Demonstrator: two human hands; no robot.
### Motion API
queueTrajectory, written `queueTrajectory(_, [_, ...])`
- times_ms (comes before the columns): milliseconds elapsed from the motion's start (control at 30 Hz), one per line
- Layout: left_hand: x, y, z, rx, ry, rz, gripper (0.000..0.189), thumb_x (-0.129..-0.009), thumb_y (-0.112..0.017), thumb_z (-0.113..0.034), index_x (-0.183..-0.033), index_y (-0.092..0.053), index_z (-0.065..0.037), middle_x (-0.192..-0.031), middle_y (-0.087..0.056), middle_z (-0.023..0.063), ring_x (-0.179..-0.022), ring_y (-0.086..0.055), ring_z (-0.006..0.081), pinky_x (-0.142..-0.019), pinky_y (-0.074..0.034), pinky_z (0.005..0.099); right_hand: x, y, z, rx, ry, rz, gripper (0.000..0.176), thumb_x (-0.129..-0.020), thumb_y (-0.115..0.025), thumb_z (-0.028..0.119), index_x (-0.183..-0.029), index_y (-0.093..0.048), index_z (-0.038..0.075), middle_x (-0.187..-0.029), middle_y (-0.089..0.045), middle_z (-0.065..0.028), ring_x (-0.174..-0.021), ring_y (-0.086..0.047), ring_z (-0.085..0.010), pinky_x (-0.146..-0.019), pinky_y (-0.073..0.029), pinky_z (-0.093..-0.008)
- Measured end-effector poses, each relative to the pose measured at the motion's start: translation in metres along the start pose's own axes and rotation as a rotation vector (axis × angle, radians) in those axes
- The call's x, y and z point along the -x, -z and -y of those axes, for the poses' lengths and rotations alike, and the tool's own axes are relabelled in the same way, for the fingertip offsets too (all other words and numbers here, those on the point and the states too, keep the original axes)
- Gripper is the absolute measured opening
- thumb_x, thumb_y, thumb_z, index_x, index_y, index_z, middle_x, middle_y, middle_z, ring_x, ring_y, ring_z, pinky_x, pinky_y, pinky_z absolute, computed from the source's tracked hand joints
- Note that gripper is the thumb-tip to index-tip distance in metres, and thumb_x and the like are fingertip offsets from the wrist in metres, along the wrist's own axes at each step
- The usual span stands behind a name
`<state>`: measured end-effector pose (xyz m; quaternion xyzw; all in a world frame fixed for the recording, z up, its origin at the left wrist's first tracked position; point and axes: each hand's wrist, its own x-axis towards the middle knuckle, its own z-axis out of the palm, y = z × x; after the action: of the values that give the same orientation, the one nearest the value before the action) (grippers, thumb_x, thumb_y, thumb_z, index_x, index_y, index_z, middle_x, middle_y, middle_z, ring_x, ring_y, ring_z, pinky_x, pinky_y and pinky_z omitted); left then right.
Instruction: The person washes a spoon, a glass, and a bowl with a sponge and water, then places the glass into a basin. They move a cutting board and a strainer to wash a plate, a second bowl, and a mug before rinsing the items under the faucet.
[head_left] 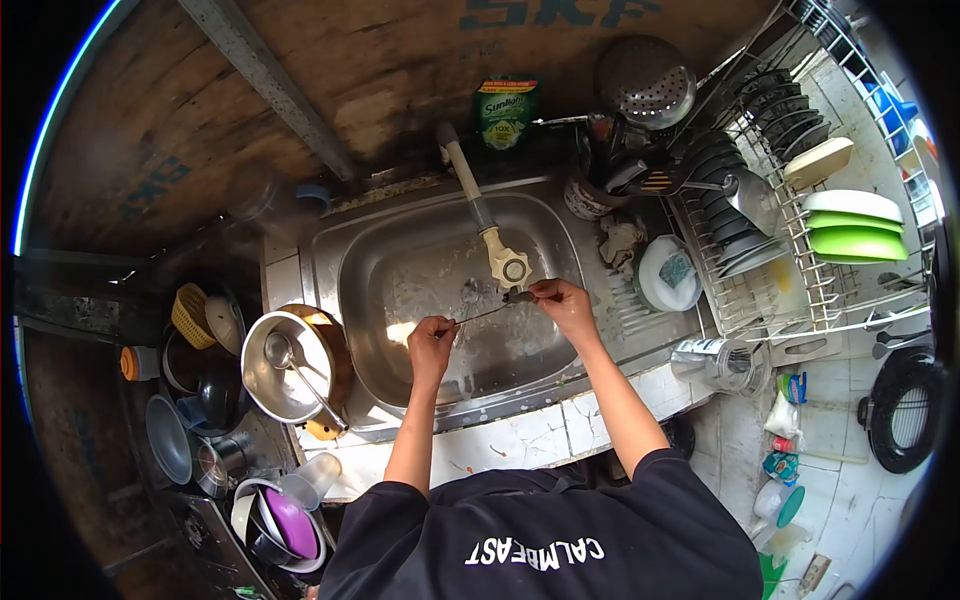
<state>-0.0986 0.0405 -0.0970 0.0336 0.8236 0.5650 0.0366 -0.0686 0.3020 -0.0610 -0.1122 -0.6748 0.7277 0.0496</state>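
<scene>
Over the steel sink, a thin, spoon-like metal utensil stretches between my two hands. My left hand is closed around the end of its slender handle. The fingers of my right hand pinch the wider, dark end, just below the cream tap head. Whether that end is a spoon bowl or fork tines is too small to tell. I cannot make out any water running from the tap.
A steel pot with a ladle in it stands left of the sink. At right are a white tub with a sponge and a dish rack of plates. A green Sunlight pouch is behind the tap.
</scene>
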Motion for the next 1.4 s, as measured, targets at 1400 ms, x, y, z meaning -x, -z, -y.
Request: queueTrajectory(1400, [0.313,0.401,-0.101,0.151,-0.173,-1.298,0.012,-0.094,-0.041,-0.008,-0.097,-0.046,0.003,-0.082,-0.063,0.0144,-0.054,-0.064,0.0173,-0.044,-0.053,0.0251,0.122,-0.183,0.134,0.607,0.527,0.602,0.023,-0.083,-0.064,0.002,-0.105,-0.065,0.001,-0.093,-0.069,-0.0107,-0.083,-0.066,-0.0164,-0.077,-0.051,-0.027])
